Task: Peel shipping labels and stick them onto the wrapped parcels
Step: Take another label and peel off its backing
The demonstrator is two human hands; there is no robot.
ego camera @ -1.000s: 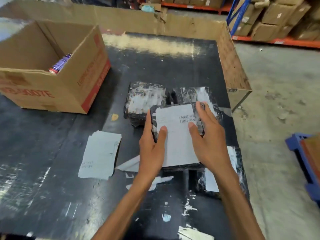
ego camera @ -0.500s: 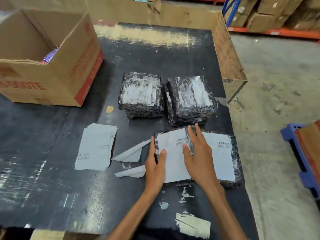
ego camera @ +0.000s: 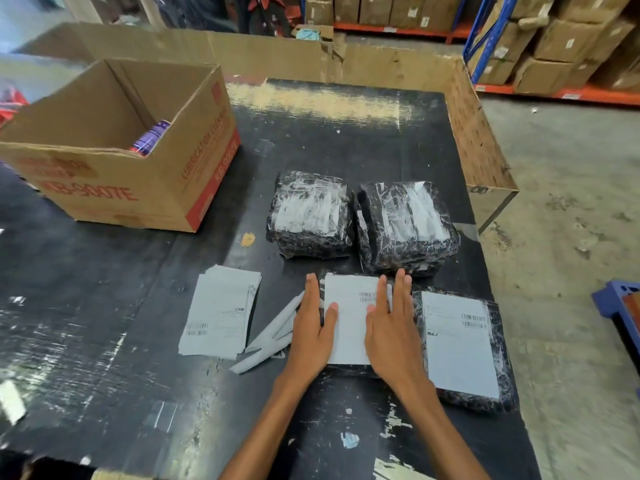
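Black scuffed counter point(ego camera: 311, 150); black parcels point(ego camera: 310, 216) veined with white; pale grey labels point(ego camera: 218, 313) printed with black barcodes; brown cardboard box point(ego camera: 114, 181) with red lettering.

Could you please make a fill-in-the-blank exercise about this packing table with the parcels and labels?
1. Both hands press flat on a white ____ on the near-left parcel.
2. The left hand and right hand hold ____.
3. The label stack lies to the ____ of the hands.
4. The number of wrapped parcels on the table is ____.

Missing words: label; nothing; left; four
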